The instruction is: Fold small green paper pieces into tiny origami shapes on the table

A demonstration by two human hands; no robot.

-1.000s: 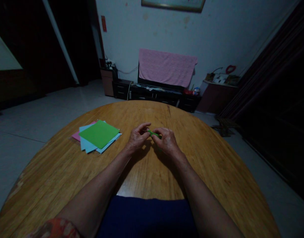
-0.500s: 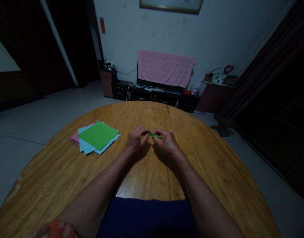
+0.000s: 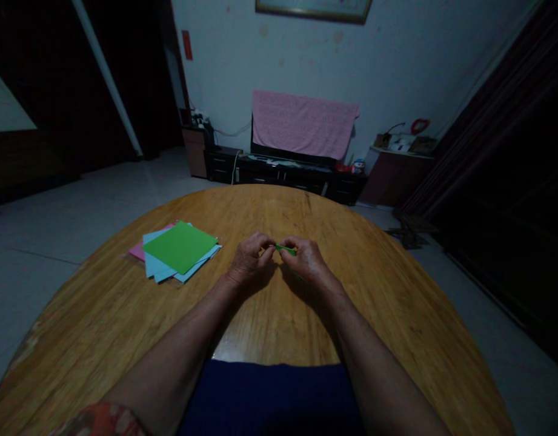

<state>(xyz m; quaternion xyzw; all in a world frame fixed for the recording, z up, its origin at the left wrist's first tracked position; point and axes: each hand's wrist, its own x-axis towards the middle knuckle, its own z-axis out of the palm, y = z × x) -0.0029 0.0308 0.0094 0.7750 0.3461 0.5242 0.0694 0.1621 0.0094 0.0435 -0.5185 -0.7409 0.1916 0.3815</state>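
Observation:
A narrow strip of green paper [image 3: 285, 249] runs between my hands, and part of it is hidden behind my right hand [image 3: 306, 260]. My left hand [image 3: 250, 261] pinches its near end, while my right fingers close on the other side. To the left, a loose stack of paper lies on the wooden table [image 3: 374, 290]. A green square [image 3: 179, 246] tops it, over light blue sheets [image 3: 161, 272] and a pink sheet [image 3: 137, 251]. The stack is a short way from my left hand, not touching it.
The round table's far edge drops to a tiled floor. Beyond it stand a low black cabinet [image 3: 283, 172], a screen under a pink towel [image 3: 305, 124], and a side cabinet [image 3: 392, 178] holding small items. A dark curtain [image 3: 501, 133] hangs at right.
My hands have drawn slightly closer around the green strip, with small finger shifts. The head view has moved a little. The paper stack has not moved.

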